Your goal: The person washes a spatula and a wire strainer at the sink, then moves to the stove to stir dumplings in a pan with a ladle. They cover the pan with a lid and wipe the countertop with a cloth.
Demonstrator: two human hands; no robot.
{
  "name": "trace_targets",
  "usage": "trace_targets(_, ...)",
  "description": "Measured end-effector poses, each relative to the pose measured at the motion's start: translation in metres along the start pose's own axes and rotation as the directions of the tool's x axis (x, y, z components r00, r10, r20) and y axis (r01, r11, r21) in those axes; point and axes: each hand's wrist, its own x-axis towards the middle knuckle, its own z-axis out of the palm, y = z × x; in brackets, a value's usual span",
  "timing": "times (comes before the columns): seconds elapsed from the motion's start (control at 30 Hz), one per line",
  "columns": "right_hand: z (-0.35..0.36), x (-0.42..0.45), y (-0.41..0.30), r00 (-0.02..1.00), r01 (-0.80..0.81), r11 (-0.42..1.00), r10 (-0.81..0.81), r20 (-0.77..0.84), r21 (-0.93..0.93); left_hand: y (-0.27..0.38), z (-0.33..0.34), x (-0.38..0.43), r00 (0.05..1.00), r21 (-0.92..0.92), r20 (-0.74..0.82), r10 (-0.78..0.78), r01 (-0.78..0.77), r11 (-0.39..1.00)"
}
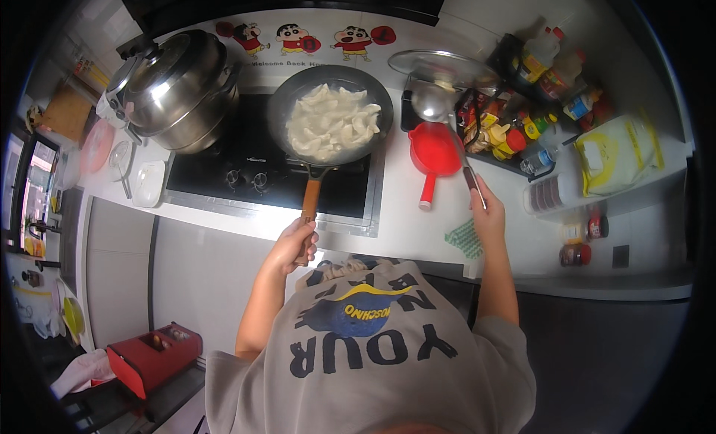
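My left hand (295,241) is wrapped around the wooden handle (311,196) of a dark frying pan (279,115). Pale dumplings (333,121) crowd the pan, which sits over the right side of the black cooktop (257,188). In my right hand (488,210) is the handle of a metal ladle (432,102). The ladle's round bowl is up by a glass lid (442,67) at the back of the counter. Below that bowl a red plastic dipper (435,151) rests on the counter, left of the ladle's handle.
A large steel steamer pot (179,93) occupies the cooktop's left side. A white dish (149,183) and a wire skimmer (120,157) lie left of it. To the right stand a seasoning rack (503,126), bottles and a yellow-white bag (618,154). A green-checked cloth (464,238) is near the counter's front edge.
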Motion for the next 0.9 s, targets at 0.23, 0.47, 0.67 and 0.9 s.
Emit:
trace_targets(0.23,0.050,0.030,-0.043,0.919,-0.138,0.971,0.052,0.390,0.195,0.000,-0.001,0.002,1.000,0.018,0.002,-0.006,0.006,1.000)
trace_targets(0.47,0.066,0.047,-0.065,0.855,-0.087,0.996,0.062,0.514,0.025,0.002,0.000,-0.001,1.000,0.033,-0.003,0.002,-0.002,0.999)
trace_targets(0.67,0.064,0.060,-0.076,0.801,-0.062,0.998,0.068,0.594,-0.030,0.001,-0.001,0.000,1.000,0.002,-0.005,-0.013,0.013,1.000)
trace_targets(0.9,0.066,0.074,-0.060,0.730,-0.328,0.943,0.217,0.649,0.054,0.001,-0.002,0.000,1.000,-0.001,0.004,-0.020,0.020,1.000)
